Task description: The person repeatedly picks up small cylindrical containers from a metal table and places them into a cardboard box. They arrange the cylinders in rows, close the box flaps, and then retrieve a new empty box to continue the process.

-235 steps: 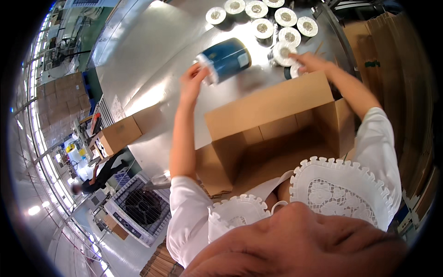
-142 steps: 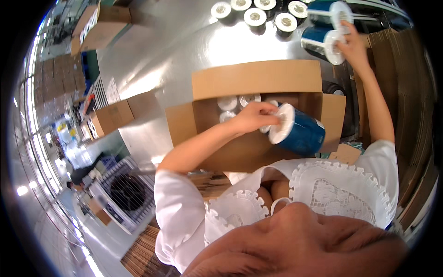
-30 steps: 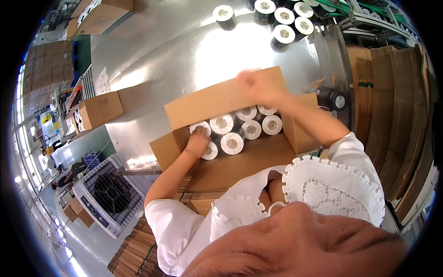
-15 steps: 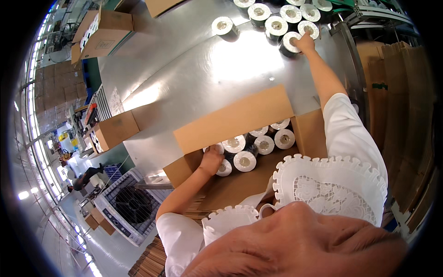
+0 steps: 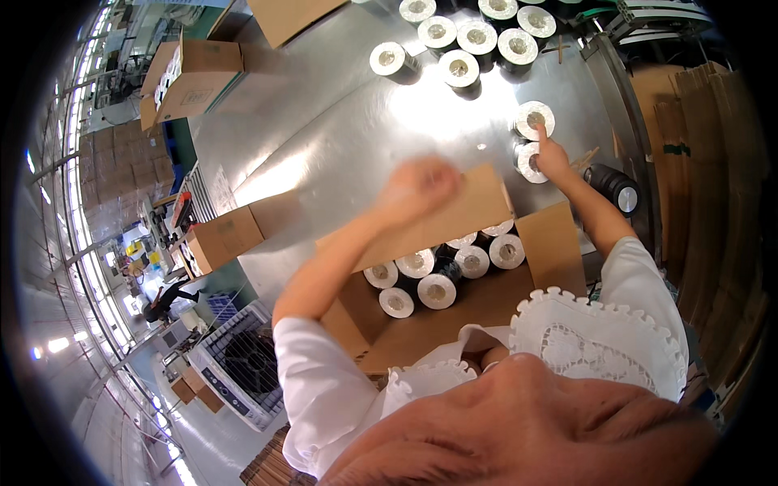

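Observation:
My right hand (image 5: 553,159) grips two black rolls with white ends at the table's right side. A finger reaches to the core of the farther roll (image 5: 523,113), and the rest of the hand is at the nearer roll (image 5: 527,152). My left hand (image 5: 420,188) is in the air over the far flap of an open cardboard box (image 5: 486,304), smeared by motion, its fingers unclear. Inside that box several like rolls (image 5: 436,292) stand with their white ends up. At the far side of the table, more rolls (image 5: 476,37) stand in a cluster.
The metal table (image 5: 340,121) stretches ahead. A black roll (image 5: 612,188) lies on its side at the right edge. Open cartons (image 5: 223,243) stand at the left. Flattened cardboard (image 5: 705,186) is stacked on the right. A boxy fan unit (image 5: 243,364) stands lower left; a person (image 5: 166,300) is beyond.
My right hand has drawn two rolls away from the far cluster toward me. My left hand has left the rolls in the box and moved up and away.

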`<state>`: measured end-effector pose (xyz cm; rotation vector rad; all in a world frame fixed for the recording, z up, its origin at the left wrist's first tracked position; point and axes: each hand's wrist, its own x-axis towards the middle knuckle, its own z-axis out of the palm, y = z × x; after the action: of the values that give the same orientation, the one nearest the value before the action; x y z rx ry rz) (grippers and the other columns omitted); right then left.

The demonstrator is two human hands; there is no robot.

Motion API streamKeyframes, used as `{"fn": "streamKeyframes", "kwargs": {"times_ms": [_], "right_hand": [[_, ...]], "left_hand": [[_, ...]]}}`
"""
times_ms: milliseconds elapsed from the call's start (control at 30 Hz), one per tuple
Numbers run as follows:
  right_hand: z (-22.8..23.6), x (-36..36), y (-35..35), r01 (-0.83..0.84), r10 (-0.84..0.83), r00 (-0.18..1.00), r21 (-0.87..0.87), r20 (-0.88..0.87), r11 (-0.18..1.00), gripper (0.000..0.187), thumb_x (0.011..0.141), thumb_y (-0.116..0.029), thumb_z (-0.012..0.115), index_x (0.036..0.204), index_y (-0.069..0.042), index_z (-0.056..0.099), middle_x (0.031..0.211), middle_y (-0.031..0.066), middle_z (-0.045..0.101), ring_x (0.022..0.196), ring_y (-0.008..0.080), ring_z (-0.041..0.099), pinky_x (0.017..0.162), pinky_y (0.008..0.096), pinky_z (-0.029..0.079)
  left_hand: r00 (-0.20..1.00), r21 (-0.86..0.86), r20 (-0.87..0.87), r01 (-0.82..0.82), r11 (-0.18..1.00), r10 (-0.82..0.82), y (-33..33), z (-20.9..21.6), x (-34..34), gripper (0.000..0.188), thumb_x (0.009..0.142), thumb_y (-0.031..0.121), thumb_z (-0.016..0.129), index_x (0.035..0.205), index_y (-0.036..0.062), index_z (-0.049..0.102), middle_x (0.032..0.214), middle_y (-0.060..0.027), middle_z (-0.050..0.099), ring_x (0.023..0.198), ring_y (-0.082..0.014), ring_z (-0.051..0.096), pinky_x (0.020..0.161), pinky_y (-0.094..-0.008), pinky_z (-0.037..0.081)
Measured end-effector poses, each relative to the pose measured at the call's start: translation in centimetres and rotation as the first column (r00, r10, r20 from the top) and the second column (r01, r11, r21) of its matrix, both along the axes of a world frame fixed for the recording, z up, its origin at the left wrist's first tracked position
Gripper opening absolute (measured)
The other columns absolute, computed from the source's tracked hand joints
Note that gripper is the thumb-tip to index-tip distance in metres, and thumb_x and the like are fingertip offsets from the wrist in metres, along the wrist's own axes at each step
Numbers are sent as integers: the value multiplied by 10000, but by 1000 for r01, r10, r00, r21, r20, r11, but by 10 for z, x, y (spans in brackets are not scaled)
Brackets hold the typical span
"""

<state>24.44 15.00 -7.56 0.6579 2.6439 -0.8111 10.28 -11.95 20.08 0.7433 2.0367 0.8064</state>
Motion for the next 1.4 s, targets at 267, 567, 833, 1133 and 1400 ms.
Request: {"fn": "streamKeyframes", "kwargs": {"times_ms": [267,567,833,1133,1400], "right_hand": [[13,-15,-11,38,-39,998,20,49,999,815,703,-76,613,1412,-146,217,889,219,615,792,397,619,708,470,499],[-3,-9,-11,47,-49,998,60,26,997,785,699,-81,612,1391,-155,250,863,200,613,761,391,620,693,470,504],[8,-6,-10,34,-34,999,19,-13,999,762,704,-92,606,1384,-156,268,880,210,620,764,390,622,694,472,501],[20,-10,8,-45,39,995,-66,-92,997,738,684,-49,590,1364,-104,311,897,240,622,847,420,600,736,476,472],[189,-6,38,123,-235,691,-210,-683,970,704,618,110,477,1302,-27,387,1298,179,448,1233,314,413,1062,356,280]], "left_hand": [[799,-176,-521,-443,879,299,108,-222,-150,792,700,465,707,1202,-96,460,1157,-270,553,1067,-362,564,895,-388,463],[547,-218,-835,-431,876,62,72,-228,-164,444,666,353,664,1010,73,649,1294,-228,453,1249,-410,362,978,-502,333],[658,-521,-689,-159,839,-304,47,-199,-186,480,672,508,668,1069,239,686,1183,-121,557,1200,-324,402,1035,-537,208],[812,298,-345,-381,875,471,-44,-7,-46,223,759,190,681,922,39,697,952,-137,663,808,-231,608,833,-346,439],[788,298,537,-511,806,301,-83,23,138,340,704,32,694,1040,10,650,907,-28,616,893,-129,571,819,-280,467]]}}
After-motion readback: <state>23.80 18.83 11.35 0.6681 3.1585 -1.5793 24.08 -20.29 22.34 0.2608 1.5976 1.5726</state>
